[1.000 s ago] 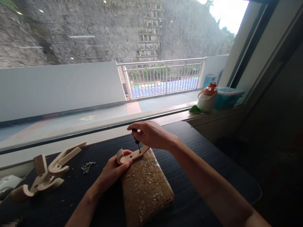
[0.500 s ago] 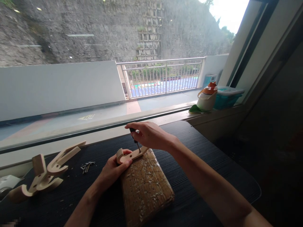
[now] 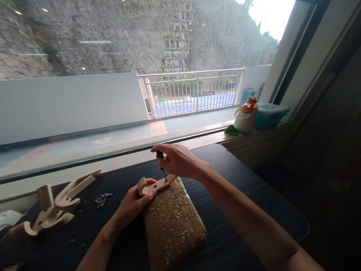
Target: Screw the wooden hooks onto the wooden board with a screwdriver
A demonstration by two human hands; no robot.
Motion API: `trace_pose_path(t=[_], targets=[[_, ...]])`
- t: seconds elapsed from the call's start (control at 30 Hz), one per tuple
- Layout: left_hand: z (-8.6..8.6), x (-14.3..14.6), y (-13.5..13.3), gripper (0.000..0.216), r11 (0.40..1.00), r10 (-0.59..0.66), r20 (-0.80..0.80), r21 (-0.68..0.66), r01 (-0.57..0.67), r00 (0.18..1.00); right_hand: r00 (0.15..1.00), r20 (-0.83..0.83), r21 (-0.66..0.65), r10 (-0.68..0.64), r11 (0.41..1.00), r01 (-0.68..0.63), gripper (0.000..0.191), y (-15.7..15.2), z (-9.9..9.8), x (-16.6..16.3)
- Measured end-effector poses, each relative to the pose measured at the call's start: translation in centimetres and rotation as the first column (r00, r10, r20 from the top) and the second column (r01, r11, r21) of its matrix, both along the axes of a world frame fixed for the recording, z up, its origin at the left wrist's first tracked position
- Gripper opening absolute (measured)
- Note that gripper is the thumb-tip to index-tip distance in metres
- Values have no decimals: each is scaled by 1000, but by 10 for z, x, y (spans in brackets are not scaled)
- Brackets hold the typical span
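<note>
The right hand (image 3: 179,162), closed round the screwdriver (image 3: 163,168), had twisted slightly; the left hand (image 3: 134,203) still gripped the wooden hook (image 3: 156,185) unmoved, so the turning went on

Our right hand (image 3: 180,162) hides most of the screwdriver (image 3: 163,174) handle; our left hand (image 3: 134,203) covers part of the wooden hook (image 3: 158,184). At nine o'clock, the screws (image 3: 103,198) are too small to count, and a white object (image 3: 8,217) is cut off.
</note>
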State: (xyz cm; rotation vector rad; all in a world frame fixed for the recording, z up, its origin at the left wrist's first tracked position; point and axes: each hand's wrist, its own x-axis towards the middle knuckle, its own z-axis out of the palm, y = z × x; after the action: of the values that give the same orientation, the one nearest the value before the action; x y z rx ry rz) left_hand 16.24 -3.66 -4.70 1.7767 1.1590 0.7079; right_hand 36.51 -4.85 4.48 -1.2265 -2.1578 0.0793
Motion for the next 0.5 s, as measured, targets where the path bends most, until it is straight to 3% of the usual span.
trace_pose_path(t=[0.5], targets=[[1, 1, -1, 44, 1000, 15, 24, -3, -15, 1000, 998, 41, -61, -38, 997, 40, 27, 0, 0, 0]])
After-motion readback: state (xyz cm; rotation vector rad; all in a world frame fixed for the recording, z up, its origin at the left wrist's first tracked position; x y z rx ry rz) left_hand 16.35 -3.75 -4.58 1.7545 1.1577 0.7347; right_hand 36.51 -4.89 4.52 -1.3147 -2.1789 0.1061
